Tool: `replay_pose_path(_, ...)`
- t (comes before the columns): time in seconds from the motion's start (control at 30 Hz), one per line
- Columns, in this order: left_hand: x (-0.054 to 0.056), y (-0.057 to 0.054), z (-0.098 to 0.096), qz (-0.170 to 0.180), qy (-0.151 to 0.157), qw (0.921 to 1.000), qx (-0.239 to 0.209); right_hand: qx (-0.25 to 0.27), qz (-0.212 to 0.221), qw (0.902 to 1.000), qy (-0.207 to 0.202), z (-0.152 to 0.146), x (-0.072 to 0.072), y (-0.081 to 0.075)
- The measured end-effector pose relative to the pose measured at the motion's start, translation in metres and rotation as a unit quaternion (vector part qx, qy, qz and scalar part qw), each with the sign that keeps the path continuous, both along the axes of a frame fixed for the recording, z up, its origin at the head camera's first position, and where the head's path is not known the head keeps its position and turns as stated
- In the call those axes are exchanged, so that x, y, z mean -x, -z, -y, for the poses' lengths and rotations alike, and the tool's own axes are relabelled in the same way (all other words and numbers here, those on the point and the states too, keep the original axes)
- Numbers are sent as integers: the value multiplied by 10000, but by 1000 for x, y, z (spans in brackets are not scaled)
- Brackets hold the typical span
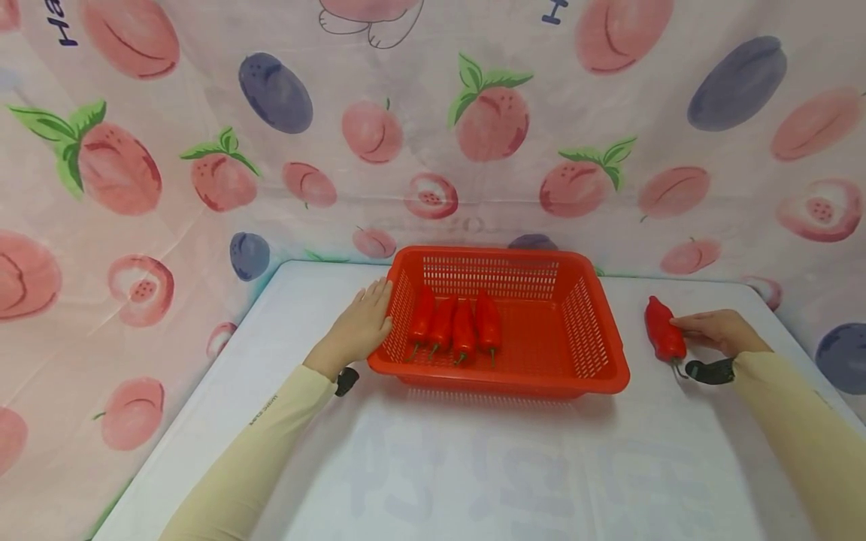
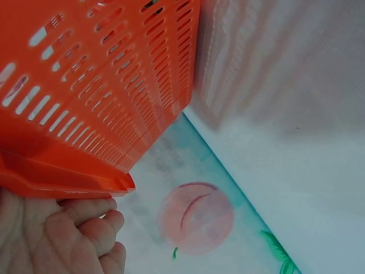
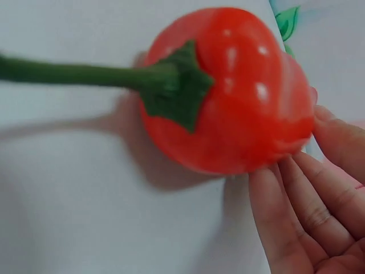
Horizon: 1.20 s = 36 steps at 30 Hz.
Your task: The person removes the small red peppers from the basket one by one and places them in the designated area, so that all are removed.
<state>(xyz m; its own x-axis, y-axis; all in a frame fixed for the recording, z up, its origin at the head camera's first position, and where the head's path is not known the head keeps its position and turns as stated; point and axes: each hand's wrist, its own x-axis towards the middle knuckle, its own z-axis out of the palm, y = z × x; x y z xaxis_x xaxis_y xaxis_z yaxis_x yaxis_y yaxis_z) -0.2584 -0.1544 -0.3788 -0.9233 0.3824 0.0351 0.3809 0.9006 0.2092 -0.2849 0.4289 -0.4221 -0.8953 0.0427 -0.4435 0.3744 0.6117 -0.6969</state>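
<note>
A red slotted plastic basket point(image 1: 534, 387) stands on the white table, with several red peppers point(image 1: 441, 323) side by side in its left half, green stems toward the near side. My left hand point(image 1: 365, 319) rests against the basket's left rim; in the left wrist view its fingers point(image 2: 94, 211) lie fairly straight under the rim's edge. Right of the basket, my right hand point(image 1: 720, 330) holds one more red pepper point(image 1: 663, 330) from its right side. The right wrist view shows the green stem point(image 3: 102, 75) close up, with the thumb and fingers point(image 3: 274, 222) pinching the pepper's far side.
A white cloth covers the table point(image 1: 473, 473). Behind and to the left hangs a pink fruit-printed curtain point(image 1: 325, 218), close to the basket's far side. A dark wrist device point(image 1: 710, 371) sits at the right cuff, beside the pepper's stem.
</note>
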Motion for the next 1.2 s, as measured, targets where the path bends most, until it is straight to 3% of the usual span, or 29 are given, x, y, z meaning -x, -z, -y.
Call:
replay_pose_path(0.23,-1,0,0,30,-4,10000,-41,-1,-212,9989,-430,-1,-16,-2)
replay_pose_path(0.43,-2,-1,0,30,5,10000,-43,105,85,9986,-515,-6,-11,-5)
replay_pose_path(0.57,-3,-2,-1,17,26,10000,-79,272,281,9962,-783,-15,-7,-12)
replay_pose_path(0.83,-3,-2,-2,9,28,10000,-53,1371,496,9863,-768,-36,-2,-27)
replay_pose_path(1.07,-2,-1,0,-9,36,10000,-59,1185,380,9888,-824,-40,0,-38)
replay_pose_path(1.2,0,-2,1,-30,35,10000,30,698,47,9926,-994,-33,-1,-51)
